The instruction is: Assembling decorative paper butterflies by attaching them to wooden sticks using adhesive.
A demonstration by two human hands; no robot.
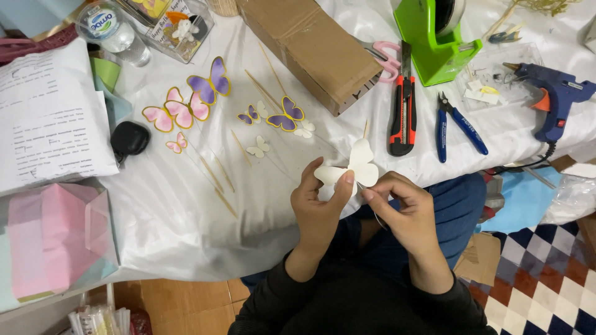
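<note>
My left hand (318, 208) pinches a white paper butterfly (355, 166) by its lower wing, just above the table's front edge. My right hand (402, 211) is closed right beside it, fingertips at the butterfly's base, gripping a thin wire (376, 216) that runs down from it. Purple butterflies (211, 82), pink butterflies (177, 111) and small white ones (258, 148) lie on the white tablecloth (174, 205) with thin wooden skewers (218, 178).
A cardboard box (310, 46) lies at the back middle. To its right are pink scissors (386, 57), a red utility knife (402, 111), blue pliers (456, 127), a green tape dispenser (431, 40) and a blue glue gun (555, 99). Printed paper (46, 118), a black object (129, 138) and pink folded paper (53, 239) sit left.
</note>
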